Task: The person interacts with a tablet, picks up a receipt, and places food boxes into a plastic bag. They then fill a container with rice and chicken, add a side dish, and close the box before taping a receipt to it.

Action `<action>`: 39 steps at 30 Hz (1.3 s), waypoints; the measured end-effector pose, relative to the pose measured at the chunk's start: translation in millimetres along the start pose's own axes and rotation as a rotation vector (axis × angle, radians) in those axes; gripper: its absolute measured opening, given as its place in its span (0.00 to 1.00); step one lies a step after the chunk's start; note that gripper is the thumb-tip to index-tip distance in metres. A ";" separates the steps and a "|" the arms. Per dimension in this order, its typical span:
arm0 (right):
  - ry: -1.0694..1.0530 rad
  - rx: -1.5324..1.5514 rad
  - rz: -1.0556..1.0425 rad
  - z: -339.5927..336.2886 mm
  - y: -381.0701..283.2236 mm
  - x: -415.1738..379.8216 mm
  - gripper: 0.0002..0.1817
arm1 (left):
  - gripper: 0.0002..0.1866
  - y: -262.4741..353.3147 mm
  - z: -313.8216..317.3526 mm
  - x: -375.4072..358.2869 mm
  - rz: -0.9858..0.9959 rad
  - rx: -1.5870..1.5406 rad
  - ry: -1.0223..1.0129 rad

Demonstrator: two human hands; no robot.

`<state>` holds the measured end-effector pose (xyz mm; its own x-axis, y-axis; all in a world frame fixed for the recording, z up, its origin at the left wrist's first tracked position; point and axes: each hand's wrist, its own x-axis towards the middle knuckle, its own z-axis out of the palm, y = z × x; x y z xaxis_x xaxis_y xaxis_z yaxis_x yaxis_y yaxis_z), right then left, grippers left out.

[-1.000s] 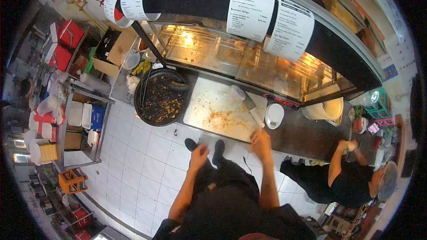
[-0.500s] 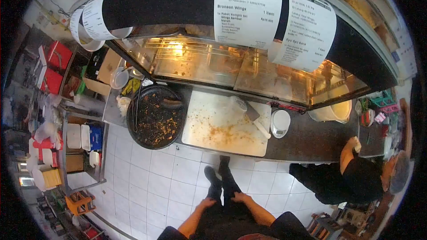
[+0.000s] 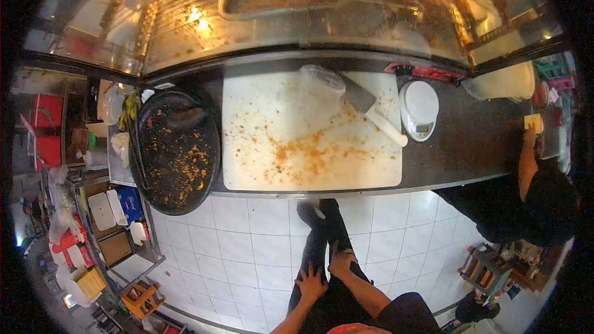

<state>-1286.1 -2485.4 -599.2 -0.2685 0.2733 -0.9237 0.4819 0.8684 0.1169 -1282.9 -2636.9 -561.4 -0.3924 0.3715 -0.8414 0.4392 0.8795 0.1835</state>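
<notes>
My left hand (image 3: 311, 282) lies on my left thigh with its fingers spread. On the other leg, close to the knee, rests my right hand (image 3: 341, 263); nothing shows in it, and its fingers are partly hidden. In front of both hands, on the counter, is a white cutting board (image 3: 260, 170) strewn with orange-brown crumbs. A cleaver (image 3: 359, 97) with a white handle lies at the board's right side. Beside its blade sits a clear plastic item (image 3: 322, 80), perhaps a bag or cup. Neither hand touches anything on the counter.
A black round tray (image 3: 179, 179) with crumbs and tongs (image 3: 137, 154) stands left of the board. To the right are a white digital scale (image 3: 419, 108) and a co-worker's hand (image 3: 532, 125) at a yellowish block. A lit glass display case (image 3: 260, 31) spans the back.
My view has tilted down and come nearer the counter, and the paper receipts have left the picture. My left hand's fingers now show spread. The co-worker's arm reaches further forward.
</notes>
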 end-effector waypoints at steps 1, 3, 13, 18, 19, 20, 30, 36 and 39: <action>0.095 0.012 0.036 8.9 -1.4 6.5 0.59 | 0.41 2.5 -0.7 3.8 -0.002 0.003 -0.008; 0.096 0.005 0.015 21.6 -4.8 19.8 0.59 | 0.40 4.3 -0.2 11.2 -0.013 0.033 0.009; 0.149 0.133 -0.139 4.8 3.3 33.1 0.63 | 0.36 -8.8 10.0 12.1 -0.005 -0.133 -0.053; -0.065 0.263 -0.450 -20.3 36.2 70.4 0.52 | 0.29 -50.6 -61.3 -11.1 -0.195 -0.748 0.100; -0.107 0.341 -0.497 -37.9 43.7 65.6 0.47 | 0.29 -66.8 -67.8 -27.8 -0.303 -0.858 0.204; -0.137 0.326 -0.557 -64.9 42.4 71.9 0.46 | 0.27 -83.6 -74.8 -42.2 -0.371 -1.299 0.212; -0.332 -0.456 -1.008 -210.2 -251.7 166.9 0.32 | 0.18 -256.1 14.6 -162.0 -0.835 -2.546 1.412; -0.157 -0.768 -1.247 -170.6 -621.8 106.7 0.13 | 0.14 -461.9 28.0 -210.9 -0.948 -2.427 1.770; -0.171 -0.168 -1.351 -175.7 -830.3 -144.1 0.16 | 0.19 -606.1 5.7 -272.9 -0.909 -2.082 1.939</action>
<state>-1794.1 -3173.1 -499.1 -0.3332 -0.8608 -0.3848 -0.1792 0.4585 -0.8704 -1437.4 -3273.1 -445.9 -0.1470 -0.9364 -0.3186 -0.1358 -0.3000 0.9442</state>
